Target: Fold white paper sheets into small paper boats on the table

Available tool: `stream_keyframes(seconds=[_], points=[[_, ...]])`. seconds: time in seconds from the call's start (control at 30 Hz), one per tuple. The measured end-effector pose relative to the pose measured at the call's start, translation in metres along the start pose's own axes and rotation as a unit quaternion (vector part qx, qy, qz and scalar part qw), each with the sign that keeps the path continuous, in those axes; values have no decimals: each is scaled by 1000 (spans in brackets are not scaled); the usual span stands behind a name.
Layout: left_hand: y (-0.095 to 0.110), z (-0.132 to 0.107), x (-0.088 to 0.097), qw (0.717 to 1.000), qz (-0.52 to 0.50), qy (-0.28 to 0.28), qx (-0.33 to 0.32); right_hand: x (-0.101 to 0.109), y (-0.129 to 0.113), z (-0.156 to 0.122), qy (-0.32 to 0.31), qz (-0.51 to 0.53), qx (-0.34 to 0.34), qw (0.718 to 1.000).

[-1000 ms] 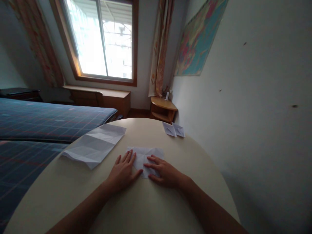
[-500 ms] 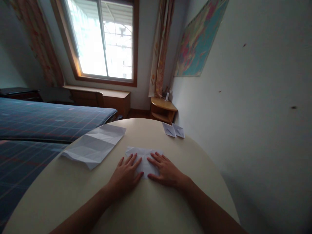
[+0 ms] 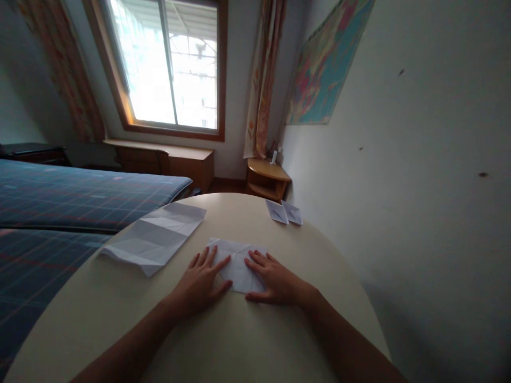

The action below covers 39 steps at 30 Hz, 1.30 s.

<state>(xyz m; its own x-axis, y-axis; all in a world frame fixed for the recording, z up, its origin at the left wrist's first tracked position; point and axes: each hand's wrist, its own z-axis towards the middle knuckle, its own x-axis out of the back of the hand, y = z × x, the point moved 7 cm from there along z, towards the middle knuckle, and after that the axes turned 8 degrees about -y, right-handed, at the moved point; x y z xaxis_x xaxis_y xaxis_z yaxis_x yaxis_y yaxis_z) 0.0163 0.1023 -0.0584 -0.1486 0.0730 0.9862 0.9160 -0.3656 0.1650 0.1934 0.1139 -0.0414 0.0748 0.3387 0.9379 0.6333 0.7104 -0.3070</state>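
Note:
A white sheet of paper (image 3: 238, 266) with crease lines lies flat on the pale round table (image 3: 239, 340). My left hand (image 3: 204, 282) rests on its left side, fingers spread, thumb near the lower edge. On the right side of the sheet lies my right hand (image 3: 275, 279), also open, its thumb at the lower right edge. Both hands are palm down and cover the sheet's sides. Bare creased paper shows between them.
A larger creased paper sheet (image 3: 159, 236) lies at the table's left edge. Two small folded paper pieces (image 3: 284, 213) sit at the far right edge. A plaid mattress (image 3: 88, 194) stands to the left, a white wall (image 3: 431, 223) to the right.
My hands have moved slightly apart, the left one leftward and the right thumb a little lower and rightward. More of the paper between them shows.

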Motion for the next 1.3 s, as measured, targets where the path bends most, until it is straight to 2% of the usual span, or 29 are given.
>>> stream_keyframes(seconds=[0.23, 0.4, 0.6, 0.77, 0.97, 1.3], points=[[-5, 0, -6, 1000, -3, -11, -30, 6, -1, -1, 41, -4, 14, 999], [-7, -1, -7, 999, -6, 5, -48, 7, -3, -3, 38, 3, 30, 999], [6, -3, -2, 993, -9, 18, -117, 8, -3, -4, 37, 6, 23, 999], [12, -5, 3, 990, -28, 21, -134, 7, -3, -2, 50, -3, 32, 998], [22, -6, 6, 977, -56, 31, -202, 8, -4, -3, 52, 1, 37, 998], [26, -7, 11, 976, -53, 27, -210, 10, -5, -4, 52, 5, 38, 998]])
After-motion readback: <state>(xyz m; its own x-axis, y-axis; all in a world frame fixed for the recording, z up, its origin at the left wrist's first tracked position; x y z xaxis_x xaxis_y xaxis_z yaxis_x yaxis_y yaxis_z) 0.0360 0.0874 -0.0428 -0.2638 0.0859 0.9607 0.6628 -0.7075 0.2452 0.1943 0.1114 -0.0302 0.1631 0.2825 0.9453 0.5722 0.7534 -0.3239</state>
